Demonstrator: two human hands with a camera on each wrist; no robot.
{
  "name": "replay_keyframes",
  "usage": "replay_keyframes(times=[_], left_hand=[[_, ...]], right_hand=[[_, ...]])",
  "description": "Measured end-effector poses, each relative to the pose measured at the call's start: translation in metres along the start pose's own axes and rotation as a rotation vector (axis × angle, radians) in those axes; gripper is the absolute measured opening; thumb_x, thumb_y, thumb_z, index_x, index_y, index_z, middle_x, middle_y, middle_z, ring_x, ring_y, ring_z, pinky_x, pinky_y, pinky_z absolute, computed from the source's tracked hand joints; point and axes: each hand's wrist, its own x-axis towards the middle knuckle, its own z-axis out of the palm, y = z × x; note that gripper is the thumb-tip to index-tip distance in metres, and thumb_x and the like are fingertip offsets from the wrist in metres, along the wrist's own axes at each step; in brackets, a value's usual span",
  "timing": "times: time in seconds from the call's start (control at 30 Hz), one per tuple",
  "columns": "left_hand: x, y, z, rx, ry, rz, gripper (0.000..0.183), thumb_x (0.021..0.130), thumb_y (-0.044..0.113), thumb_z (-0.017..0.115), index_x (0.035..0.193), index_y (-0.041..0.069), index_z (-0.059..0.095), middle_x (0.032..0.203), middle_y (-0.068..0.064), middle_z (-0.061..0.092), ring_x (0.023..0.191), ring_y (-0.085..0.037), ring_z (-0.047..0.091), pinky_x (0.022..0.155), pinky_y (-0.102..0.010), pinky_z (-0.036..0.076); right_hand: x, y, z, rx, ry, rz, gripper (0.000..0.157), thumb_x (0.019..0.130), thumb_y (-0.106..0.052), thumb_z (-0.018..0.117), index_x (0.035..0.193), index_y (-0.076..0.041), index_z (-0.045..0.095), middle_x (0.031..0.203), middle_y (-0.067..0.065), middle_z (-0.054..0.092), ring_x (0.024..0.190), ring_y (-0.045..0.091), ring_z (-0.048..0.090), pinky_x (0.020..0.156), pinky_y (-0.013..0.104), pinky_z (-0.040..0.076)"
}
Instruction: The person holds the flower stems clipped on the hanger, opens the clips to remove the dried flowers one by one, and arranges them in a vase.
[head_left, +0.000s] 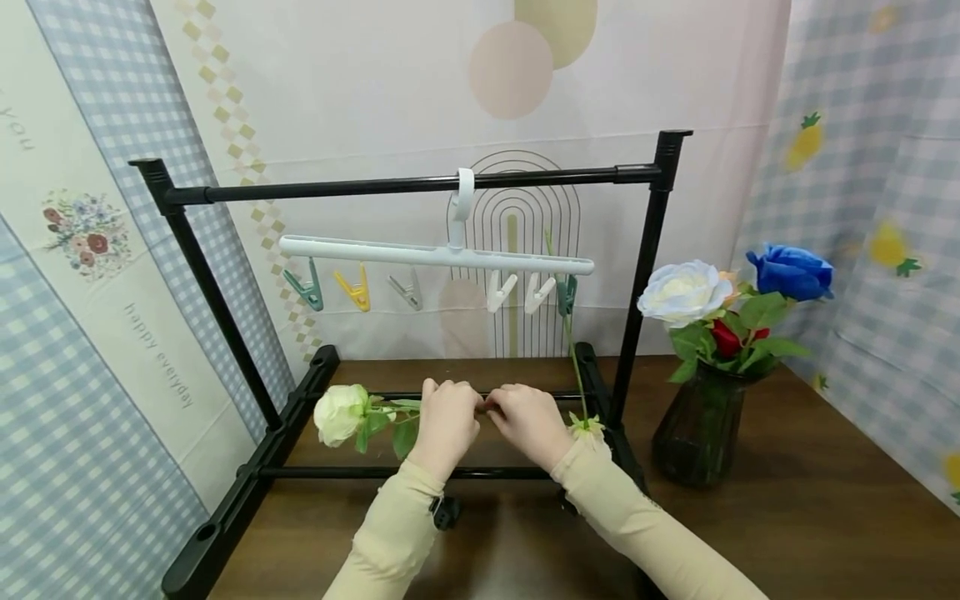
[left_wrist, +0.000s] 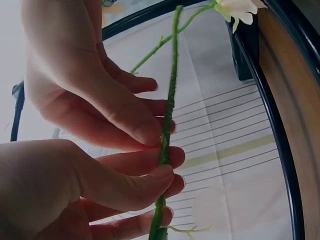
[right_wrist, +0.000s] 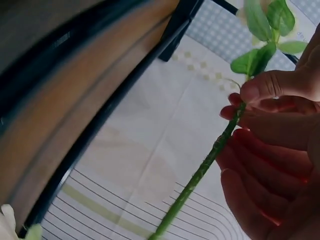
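My left hand [head_left: 447,427] pinches the green stem [left_wrist: 160,200] of an artificial white rose [head_left: 341,414] between thumb and fingers. The rose lies sideways, its bloom pointing left and its leaves [right_wrist: 257,57] just beyond that hand. Right beside it, my right hand [head_left: 528,425] pinches the same stem closer to its bare end, thumb in front and fingertips behind. A second pale flower [head_left: 587,431] hangs head down behind my right sleeve. Its stem is clamped by a dark green clip [head_left: 567,296] on the white hanger [head_left: 375,250].
The hanger hooks over a black rack's top bar [head_left: 322,190]. Below it hang green [head_left: 306,287], yellow [head_left: 356,289], grey [head_left: 406,289] and two white clips [head_left: 501,292]. A dark glass vase [head_left: 697,437] with white, blue and red flowers stands right of the rack on the brown table [head_left: 810,517].
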Motion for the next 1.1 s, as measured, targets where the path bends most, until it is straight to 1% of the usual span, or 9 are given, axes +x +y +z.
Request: replay_keyframes(times=[0.17, 0.27, 0.43, 0.6, 0.77, 0.83, 0.93, 1.03, 1.1], left_hand=[[-0.001, 0.003, -0.003, 0.007, -0.005, 0.033, 0.026, 0.068, -0.004, 0.069, 0.069, 0.021, 0.076, 0.069, 0.001, 0.064, 0.063, -0.017, 0.048, 0.070, -0.031, 0.023], [-0.001, 0.003, -0.005, -0.012, -0.003, 0.052, 0.028, 0.068, -0.006, 0.070, 0.071, 0.021, 0.078, 0.069, 0.002, 0.064, 0.065, -0.017, 0.048, 0.071, -0.031, 0.022], [-0.001, 0.006, -0.011, -0.028, 0.019, 0.075, 0.027, 0.068, -0.006, 0.071, 0.073, 0.020, 0.077, 0.071, 0.002, 0.065, 0.069, -0.017, 0.050, 0.074, -0.033, 0.025], [-0.003, 0.012, -0.017, -0.031, 0.037, 0.080, 0.022, 0.069, -0.005, 0.073, 0.066, 0.017, 0.072, 0.066, 0.001, 0.062, 0.067, -0.018, 0.048, 0.074, -0.035, 0.026], [-0.003, 0.019, -0.021, 0.008, 0.056, 0.102, 0.023, 0.068, -0.006, 0.072, 0.064, 0.016, 0.067, 0.063, 0.001, 0.058, 0.068, -0.018, 0.045, 0.076, -0.036, 0.024], [-0.004, 0.022, -0.022, 0.012, 0.093, 0.124, 0.022, 0.067, -0.005, 0.072, 0.065, 0.016, 0.066, 0.064, 0.001, 0.058, 0.069, -0.018, 0.046, 0.077, -0.036, 0.026], [-0.005, 0.027, -0.024, -0.059, 0.202, 0.171, 0.021, 0.069, -0.004, 0.073, 0.069, 0.015, 0.067, 0.067, 0.003, 0.062, 0.076, -0.018, 0.053, 0.082, -0.038, 0.031], [-0.004, 0.032, -0.026, -0.212, 0.332, 0.246, 0.018, 0.073, -0.003, 0.073, 0.074, 0.014, 0.069, 0.072, 0.004, 0.067, 0.083, -0.017, 0.059, 0.086, -0.039, 0.035], [-0.002, 0.035, -0.028, -0.326, 0.400, 0.319, 0.016, 0.076, -0.002, 0.074, 0.078, 0.014, 0.071, 0.077, 0.005, 0.069, 0.086, -0.015, 0.061, 0.087, -0.037, 0.038]], right_hand=[[-0.002, 0.001, 0.003, 0.089, -0.052, 0.077, 0.005, 0.085, -0.013, 0.073, 0.081, -0.011, 0.075, 0.077, 0.001, 0.073, 0.065, 0.015, 0.067, 0.058, 0.030, 0.053], [-0.002, 0.004, 0.002, 0.178, -0.084, 0.122, 0.003, 0.084, -0.013, 0.075, 0.082, -0.010, 0.076, 0.078, 0.001, 0.074, 0.065, 0.014, 0.066, 0.059, 0.027, 0.052], [0.000, 0.011, -0.002, 0.340, -0.170, 0.182, 0.004, 0.083, -0.010, 0.075, 0.085, -0.007, 0.076, 0.080, 0.004, 0.074, 0.067, 0.012, 0.066, 0.061, 0.022, 0.050], [-0.003, 0.018, -0.004, 0.484, -0.252, 0.163, 0.006, 0.085, -0.004, 0.070, 0.090, -0.004, 0.074, 0.085, 0.009, 0.074, 0.073, 0.013, 0.066, 0.064, 0.018, 0.050], [-0.007, 0.024, -0.002, 0.537, -0.206, 0.122, 0.003, 0.086, -0.006, 0.071, 0.086, -0.004, 0.072, 0.083, 0.007, 0.073, 0.073, 0.012, 0.066, 0.066, 0.019, 0.052], [-0.009, 0.025, -0.002, 0.547, -0.170, 0.126, 0.004, 0.086, -0.008, 0.071, 0.084, -0.004, 0.071, 0.081, 0.006, 0.072, 0.072, 0.012, 0.065, 0.065, 0.019, 0.052], [-0.012, 0.026, -0.004, 0.556, -0.106, 0.139, 0.001, 0.085, -0.005, 0.071, 0.086, -0.004, 0.071, 0.080, 0.007, 0.072, 0.071, 0.014, 0.066, 0.063, 0.020, 0.052], [-0.015, 0.029, -0.008, 0.545, -0.048, 0.152, 0.008, 0.085, 0.000, 0.069, 0.091, -0.004, 0.072, 0.080, 0.009, 0.072, 0.068, 0.016, 0.064, 0.061, 0.020, 0.050], [-0.016, 0.031, -0.011, 0.514, -0.009, 0.158, 0.014, 0.086, 0.002, 0.066, 0.097, -0.003, 0.073, 0.085, 0.011, 0.073, 0.070, 0.018, 0.065, 0.063, 0.022, 0.050]])
